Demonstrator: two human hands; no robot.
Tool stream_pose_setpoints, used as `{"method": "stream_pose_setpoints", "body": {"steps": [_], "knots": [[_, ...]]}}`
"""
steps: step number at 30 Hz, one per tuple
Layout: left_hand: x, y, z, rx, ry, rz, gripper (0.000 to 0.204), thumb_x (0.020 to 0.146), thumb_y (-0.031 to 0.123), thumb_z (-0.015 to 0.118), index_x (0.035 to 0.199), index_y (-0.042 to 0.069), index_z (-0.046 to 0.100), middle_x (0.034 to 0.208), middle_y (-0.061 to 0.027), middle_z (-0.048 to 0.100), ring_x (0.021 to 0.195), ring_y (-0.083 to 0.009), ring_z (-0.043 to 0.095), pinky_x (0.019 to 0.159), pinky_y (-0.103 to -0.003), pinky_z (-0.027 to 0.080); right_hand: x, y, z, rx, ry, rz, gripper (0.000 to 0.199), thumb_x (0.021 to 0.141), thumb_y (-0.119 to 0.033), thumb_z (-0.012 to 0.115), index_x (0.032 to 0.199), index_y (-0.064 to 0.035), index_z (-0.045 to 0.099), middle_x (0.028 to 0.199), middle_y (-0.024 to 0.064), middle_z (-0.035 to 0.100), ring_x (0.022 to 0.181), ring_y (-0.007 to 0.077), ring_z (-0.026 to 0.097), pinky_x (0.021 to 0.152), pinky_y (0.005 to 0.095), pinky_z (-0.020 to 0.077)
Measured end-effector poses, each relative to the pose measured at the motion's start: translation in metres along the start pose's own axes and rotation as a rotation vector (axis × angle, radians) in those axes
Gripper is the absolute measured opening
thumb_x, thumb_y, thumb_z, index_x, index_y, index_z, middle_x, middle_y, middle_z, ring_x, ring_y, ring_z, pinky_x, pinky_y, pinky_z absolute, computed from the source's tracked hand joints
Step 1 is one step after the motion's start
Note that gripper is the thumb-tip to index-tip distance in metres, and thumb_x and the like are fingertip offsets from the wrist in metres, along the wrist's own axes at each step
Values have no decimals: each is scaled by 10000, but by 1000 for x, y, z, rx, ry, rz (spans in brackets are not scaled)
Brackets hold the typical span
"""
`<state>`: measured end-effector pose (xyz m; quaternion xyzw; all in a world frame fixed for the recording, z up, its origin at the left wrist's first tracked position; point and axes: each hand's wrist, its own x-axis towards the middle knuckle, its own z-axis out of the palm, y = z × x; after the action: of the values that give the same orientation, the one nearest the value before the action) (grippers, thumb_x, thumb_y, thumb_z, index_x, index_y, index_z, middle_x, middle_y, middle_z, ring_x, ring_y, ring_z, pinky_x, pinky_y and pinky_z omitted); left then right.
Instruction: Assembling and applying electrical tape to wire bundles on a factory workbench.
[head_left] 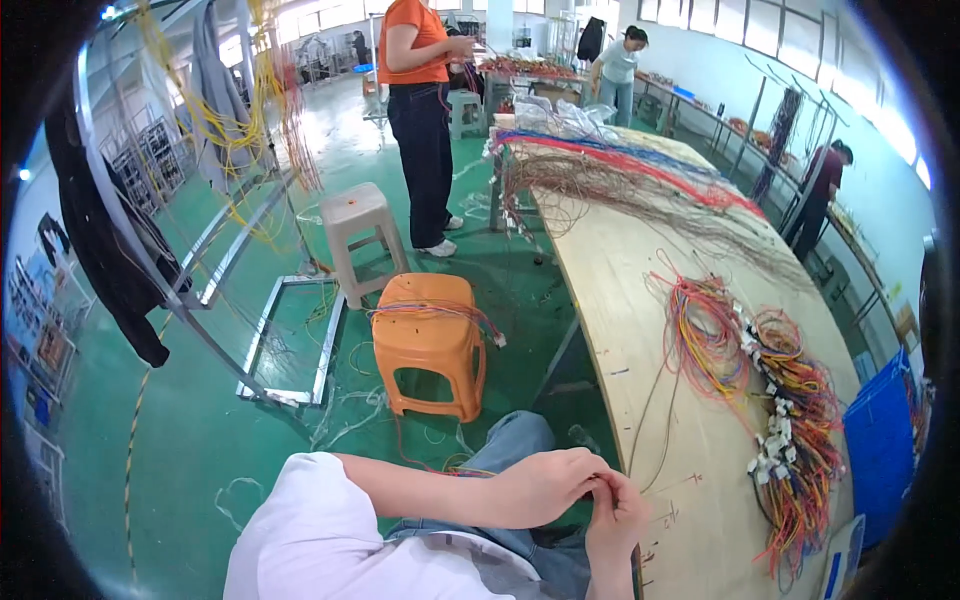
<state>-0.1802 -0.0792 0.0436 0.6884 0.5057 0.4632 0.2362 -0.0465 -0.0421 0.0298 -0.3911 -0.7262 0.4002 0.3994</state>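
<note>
My left hand [556,488] and my right hand [614,520] meet at the near left edge of the wooden table [640,330]. Both are closed, fingertips pinched together. Thin dark wires [660,455] run from the wire bundle on the table down to my fingers, which hold their ends; the ends themselves are hidden. A looped bundle of red, yellow and blue wires [705,335] lies ahead of my hands. To its right sits a long heap of wire harnesses [800,430] with white connectors [775,450].
An orange stool [428,345] carries several wires, with a grey stool [362,225] behind it. Long brown, red and blue wires [620,190] cover the table's far end. A metal rack [215,240] stands left. One person [420,120] stands ahead; others work farther back. A blue bin [880,450] is right.
</note>
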Motion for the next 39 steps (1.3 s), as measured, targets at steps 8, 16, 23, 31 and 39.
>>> {"method": "stream_pose_setpoints", "body": {"steps": [8, 16, 23, 31, 39], "knots": [[11, -11, -13, 61, 39, 50, 105, 752, 87, 569, 791, 8, 511, 707, -99, 511, 630, -230, 532, 548, -299, 432, 6, 3, -3, 0, -34, -20, 305, 774, 4, 510, 1078, 12, 493, 794, 112, 594, 686, 120, 552, 646, 219, 425], [-5, -10, -7, 357, 1, 481, 129, 693, 49, 580, 804, 11, 527, 723, -80, 511, 617, -209, 533, 521, -306, 444, 33, -24, -13, 219, -239, 281, 270, 764, -77, 569, 1005, 33, 516, 709, 67, 588, 641, 99, 548, 577, 219, 430], [-13, 2, 19, -725, 287, -362, 224, 793, -3, 467, 962, 75, 341, 660, -39, 489, 532, -89, 437, 457, -196, 354, 50, -38, -20, 556, -237, 312, 379, 732, -48, 583, 1079, 39, 460, 755, 87, 593, 721, 114, 549, 643, 221, 435], [3, 3, 3, -1492, -282, -980, 141, 800, 73, 500, 941, 84, 496, 823, -20, 543, 628, -64, 423, 569, -208, 366, 34, -42, -42, 602, -139, 361, 208, 831, -145, 510, 971, 9, 513, 698, 53, 570, 631, 76, 525, 579, 202, 412], [26, 5, 12, -1342, -251, -966, 147, 805, 150, 540, 916, 58, 563, 663, 58, 451, 504, -16, 313, 441, -161, 237, 1, -19, -45, 132, -25, 209, 247, 693, -59, 652, 877, -16, 493, 699, 30, 545, 641, 64, 521, 558, 194, 410]]}}
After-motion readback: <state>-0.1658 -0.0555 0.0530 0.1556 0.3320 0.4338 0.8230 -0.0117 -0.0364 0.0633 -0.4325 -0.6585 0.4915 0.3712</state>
